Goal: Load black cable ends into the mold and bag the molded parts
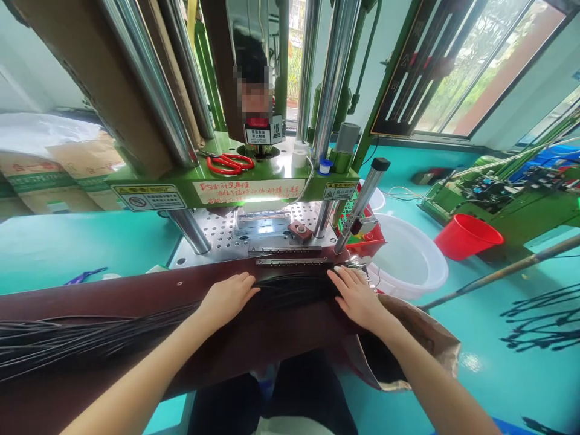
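A long bundle of thin black cables (290,289) lies across a dark brown workboard (254,344), running off to the left. My left hand (228,297) rests flat on the bundle, fingers pointing right. Over the bundle's right end my right hand (357,297) presses down, fingers spread. Just beyond the hands a metal mould strip (292,261) sits on the perforated steel bed (222,232) of a green vertical press (254,175).
Red-handled scissors (229,162) lie on the press's green platen between chrome columns. A white basin (408,257) and a red bucket (466,237) stand on the teal floor to the right. A brown paper bag (426,341) hangs by my right arm. Cardboard boxes (54,172) sit at left.
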{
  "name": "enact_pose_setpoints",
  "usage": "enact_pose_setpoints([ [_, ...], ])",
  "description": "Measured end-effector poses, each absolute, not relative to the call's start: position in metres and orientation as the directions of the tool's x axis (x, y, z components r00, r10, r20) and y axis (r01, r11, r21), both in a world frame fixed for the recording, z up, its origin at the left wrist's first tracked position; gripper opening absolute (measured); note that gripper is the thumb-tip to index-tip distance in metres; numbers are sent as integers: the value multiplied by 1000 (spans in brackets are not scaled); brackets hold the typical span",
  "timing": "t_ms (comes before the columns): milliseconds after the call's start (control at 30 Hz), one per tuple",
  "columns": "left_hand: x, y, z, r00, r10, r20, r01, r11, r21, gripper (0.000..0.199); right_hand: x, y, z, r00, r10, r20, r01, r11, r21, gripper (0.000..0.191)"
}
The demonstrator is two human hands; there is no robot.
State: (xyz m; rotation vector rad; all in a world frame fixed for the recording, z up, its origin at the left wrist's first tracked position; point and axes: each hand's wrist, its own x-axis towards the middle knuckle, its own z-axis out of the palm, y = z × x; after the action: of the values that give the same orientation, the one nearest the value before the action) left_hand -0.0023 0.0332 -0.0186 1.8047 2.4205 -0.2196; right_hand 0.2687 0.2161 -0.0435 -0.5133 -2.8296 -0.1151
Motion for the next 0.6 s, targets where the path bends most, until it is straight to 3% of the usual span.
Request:
enact_pose_setpoints([
  [67, -4, 35, -15, -253, 945, -206, 967, 255, -18, 33, 268, 211, -41, -892, 363, 268, 377, 926, 1, 60],
  [167, -11, 37, -6, -153, 949, -276, 965, 204, 163, 37, 250, 218, -29, -893, 384, 233, 365, 923, -124, 35],
  [233, -17, 43, -1, -211, 952, -223, 925, 268, 270, 42, 228, 229, -19, -901, 396, 177, 373, 915, -153, 28],
  [300, -21, 54, -1, -338, 935, -109, 885, 355, 302, 39, 204, 241, -13, -904, 414, 105, 402, 908, -120, 28],
  [367, -24, 69, -6, -379, 924, -46, 887, 378, 266, 32, 183, 250, -11, -911, 411, 37, 407, 910, -81, 23],
  [533, -25, 94, -26, -306, 945, -112, 947, 314, 62, 27, 172, 261, -15, -902, 422, -85, 422, 906, 20, 21],
  [600, -28, 95, -29, -281, 954, -106, 956, 289, 61, 22, 179, 264, -19, -904, 417, -93, 416, 909, 29, 17],
])
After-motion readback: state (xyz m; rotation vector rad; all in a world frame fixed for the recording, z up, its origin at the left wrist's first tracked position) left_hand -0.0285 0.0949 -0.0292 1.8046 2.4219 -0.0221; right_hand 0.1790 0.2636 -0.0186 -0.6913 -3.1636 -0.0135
